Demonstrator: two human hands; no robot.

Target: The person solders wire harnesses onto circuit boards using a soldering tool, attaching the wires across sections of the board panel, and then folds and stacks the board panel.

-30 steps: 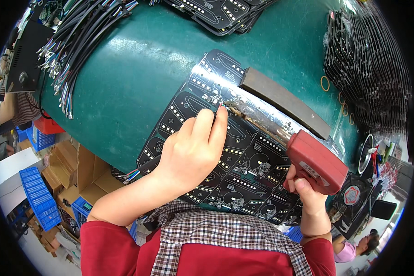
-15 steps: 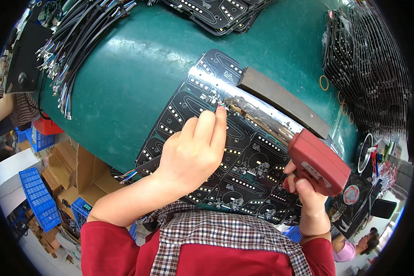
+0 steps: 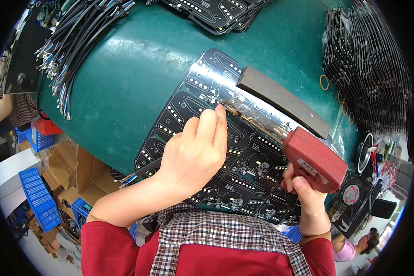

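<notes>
My left hand [image 3: 193, 149] is closed in a pinch on a thin black cable [image 3: 150, 169], whose coloured wire ends stick out behind my wrist. The gripped end is mostly hidden by my fingers, which rest at small components on a black circuit board [image 3: 172, 115] dotted with white LEDs. In my right hand [image 3: 304, 186] is a red soldering gun [image 3: 316, 158], fingers wrapped around its handle. Its long, stained barrel slants up to the left, the tip close beside my left fingertips. A dark rectangular bar [image 3: 283, 102] lies across the board panel, just beyond the barrel.
A bundle of black cables [image 3: 85, 46] with stripped coloured ends lies at the far left. More boards [image 3: 216, 14] are stacked at the back, and a tall row of boards [image 3: 368, 69] stands at the right. Rubber bands [image 3: 324, 82] and a fan [image 3: 352, 195] are also at right.
The soldering gun has shifted slightly left, bringing its tip closer to my left fingertips. My left hand has barely moved.
</notes>
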